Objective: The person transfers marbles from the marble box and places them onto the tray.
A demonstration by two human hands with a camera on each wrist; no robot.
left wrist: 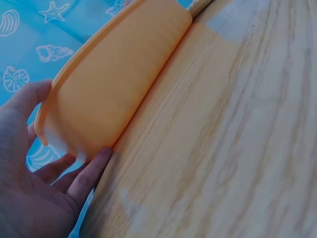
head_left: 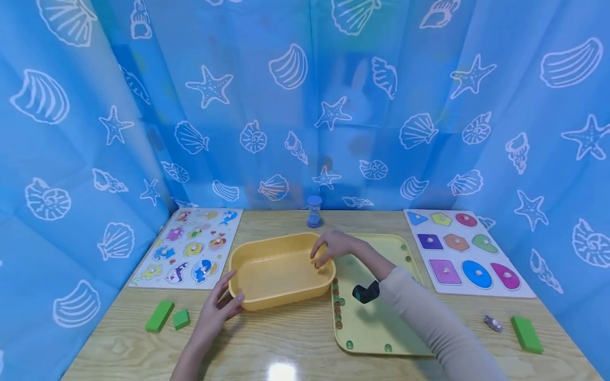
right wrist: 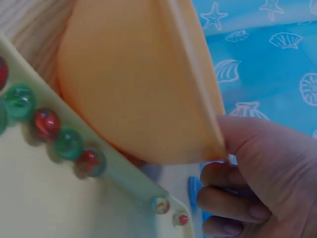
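A yellow-orange plastic tub (head_left: 281,299) stands on the table, left of a pale yellow tray (head_left: 381,338). My left hand (head_left: 214,312) grips the tub's left end. In the left wrist view its thumb lies at the rim and the other fingers (left wrist: 89,176) spread low against the end wall. My right hand (head_left: 335,244) reaches over the tub's right end with curled fingers, pinching a small reddish-brown marble (head_left: 316,265) just inside. From the right wrist, the tub's wall (right wrist: 133,89) hides that marble and the tip of the upper digit.
Red and green marbles (right wrist: 68,144) line the tray's left edge. Animal (head_left: 190,248) and shape (head_left: 462,248) puzzle boards lie at either side. A blue hourglass (head_left: 314,211) stands behind. Green blocks (head_left: 160,316) and a small grey toy (head_left: 493,323) lie nearer the front.
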